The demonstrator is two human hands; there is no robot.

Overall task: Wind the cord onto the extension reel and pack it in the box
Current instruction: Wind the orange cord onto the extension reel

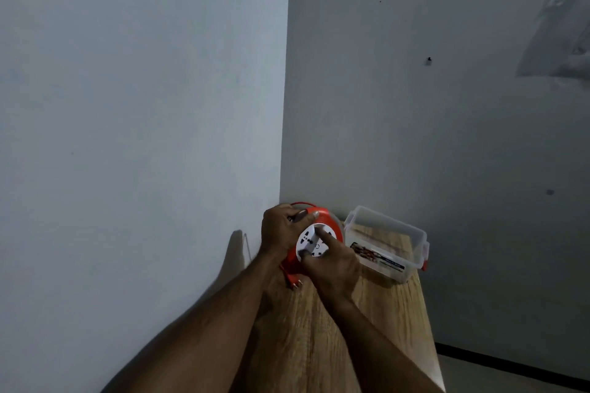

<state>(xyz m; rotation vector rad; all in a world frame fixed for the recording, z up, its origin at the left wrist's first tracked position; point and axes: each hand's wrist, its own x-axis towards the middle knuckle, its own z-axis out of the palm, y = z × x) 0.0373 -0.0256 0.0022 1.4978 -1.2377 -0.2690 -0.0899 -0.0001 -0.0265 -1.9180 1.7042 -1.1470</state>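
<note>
1. The left hand (281,228) is curled over the top rim of the red reel (332,220), with its thumb across the rim. It keeps the reel standing on the bench (335,344), close to the wall corner.
2. A thin loop of red cord (300,203) sticks up behind that hand. The plug (295,283) hangs loose under the reel, just over the bench. So I think the winding is not quite done.
3. The right hand (332,265) has a finger and thumb pressed on the white socket face (314,241), as if to turn it. It is not wrapped round anything.
4. The clear box (388,244) sits open on the bench, just right of the reel, with no lid on.
5. What could go wrong: the loose plug might snag on the bench edge or slip off the reel. The box is near the bench's right edge, so a bump could knock it off.
</note>
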